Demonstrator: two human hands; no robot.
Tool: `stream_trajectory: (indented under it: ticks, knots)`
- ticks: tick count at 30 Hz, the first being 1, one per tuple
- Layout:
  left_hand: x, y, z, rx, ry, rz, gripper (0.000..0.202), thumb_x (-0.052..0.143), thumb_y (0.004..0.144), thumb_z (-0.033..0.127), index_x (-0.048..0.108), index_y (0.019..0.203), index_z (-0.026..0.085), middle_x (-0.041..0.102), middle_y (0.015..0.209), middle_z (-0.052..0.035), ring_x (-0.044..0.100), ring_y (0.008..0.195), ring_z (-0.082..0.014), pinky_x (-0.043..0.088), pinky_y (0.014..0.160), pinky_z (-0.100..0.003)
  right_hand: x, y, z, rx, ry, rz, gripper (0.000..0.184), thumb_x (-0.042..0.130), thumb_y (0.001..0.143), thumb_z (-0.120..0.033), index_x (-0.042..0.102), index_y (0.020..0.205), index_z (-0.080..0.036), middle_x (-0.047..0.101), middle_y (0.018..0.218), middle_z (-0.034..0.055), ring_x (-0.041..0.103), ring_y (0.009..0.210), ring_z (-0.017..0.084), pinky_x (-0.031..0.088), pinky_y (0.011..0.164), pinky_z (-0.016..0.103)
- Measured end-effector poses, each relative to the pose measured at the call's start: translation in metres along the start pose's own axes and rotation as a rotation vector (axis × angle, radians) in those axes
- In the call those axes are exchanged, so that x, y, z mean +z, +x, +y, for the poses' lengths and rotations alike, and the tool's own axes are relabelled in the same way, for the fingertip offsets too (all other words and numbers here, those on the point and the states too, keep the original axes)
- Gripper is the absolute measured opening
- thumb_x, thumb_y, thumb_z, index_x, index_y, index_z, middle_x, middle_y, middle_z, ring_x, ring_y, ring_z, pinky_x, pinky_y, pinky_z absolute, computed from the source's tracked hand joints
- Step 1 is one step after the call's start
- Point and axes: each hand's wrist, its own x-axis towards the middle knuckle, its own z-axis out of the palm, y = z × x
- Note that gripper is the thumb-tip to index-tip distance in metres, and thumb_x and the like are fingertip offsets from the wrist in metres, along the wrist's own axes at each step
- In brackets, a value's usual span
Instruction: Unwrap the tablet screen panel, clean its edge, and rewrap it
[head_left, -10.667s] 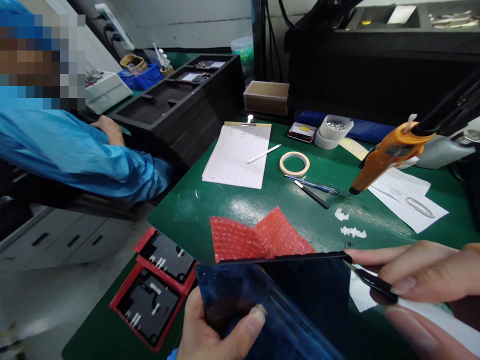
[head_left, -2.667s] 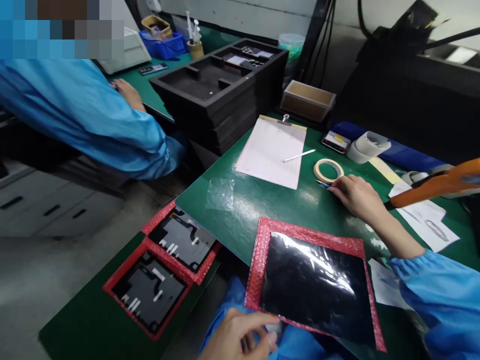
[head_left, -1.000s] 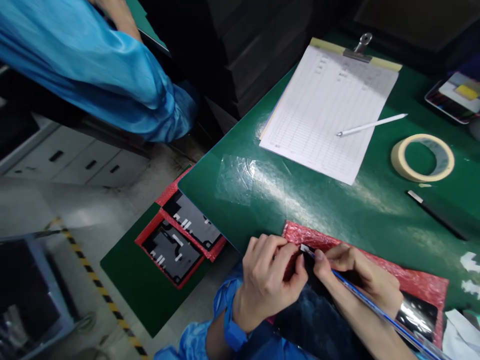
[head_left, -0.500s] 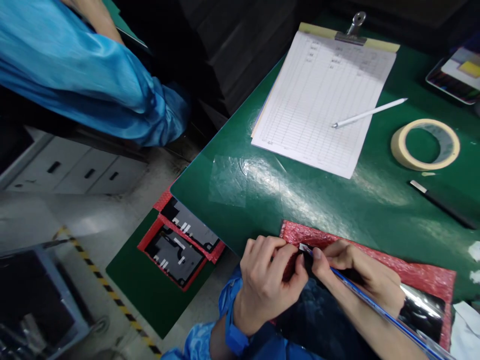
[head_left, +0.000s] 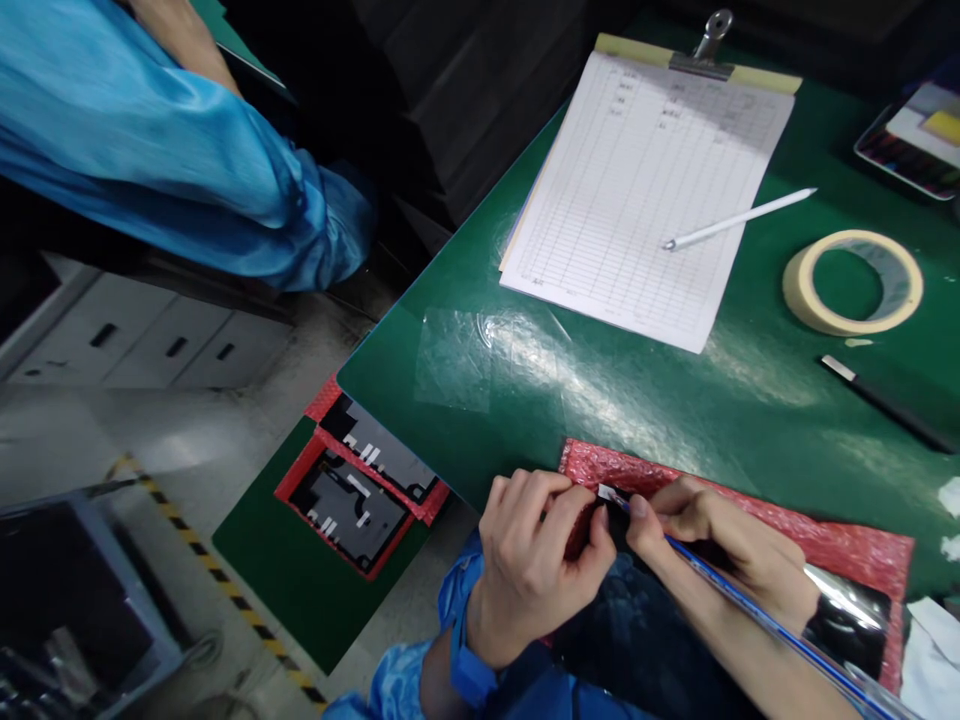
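Observation:
A glossy black panel (head_left: 855, 625) lies on a red bubble-wrap sheet (head_left: 847, 548) at the near edge of the table. My left hand (head_left: 544, 565) is curled over the panel's left end, thumb and forefinger bent round its edge. My right hand (head_left: 727, 550) rests over the panel and pinches a long, slim blue stick-like tool (head_left: 757, 618). The tool's white tip (head_left: 606, 493) meets the panel's corner beside my left fingers. Its other end runs along my right forearm out of view. My hands cover much of the panel.
On the green table (head_left: 637, 410) are a clipboard (head_left: 637, 190) with a white pen (head_left: 742, 218), a tape roll (head_left: 802, 285) and a black-handled blade tool (head_left: 885, 402). Red-wrapped black panels (head_left: 352, 505) lie lower left. A co-worker's blue sleeve (head_left: 187, 180) is at upper left.
My hands keep almost the same pose and place. The view has shifted very slightly, and the things on the table sit a little higher in it.

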Motion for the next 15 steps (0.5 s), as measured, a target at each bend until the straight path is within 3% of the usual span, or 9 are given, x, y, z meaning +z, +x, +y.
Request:
stream_trajectory:
  ticks: [15]
  knots:
    - [0.0002, -0.0002, -0.0001, 0.0, -0.01, 0.001, 0.015, 0.065, 0.105, 0.018, 0.075, 0.093, 0.019, 0.077, 0.085, -0.0049, 0.065, 0.072, -0.0191, 0.044, 0.068, -0.038, -0.0005, -0.0018, 0.0032, 0.005, -0.011, -0.005, 0.043, 0.078, 0.103, -0.014, 0.047, 0.076, -0.025, 0.059, 0.069, -0.0041, 0.056, 0.054, 0.011, 0.05, 0.054, 0.024]
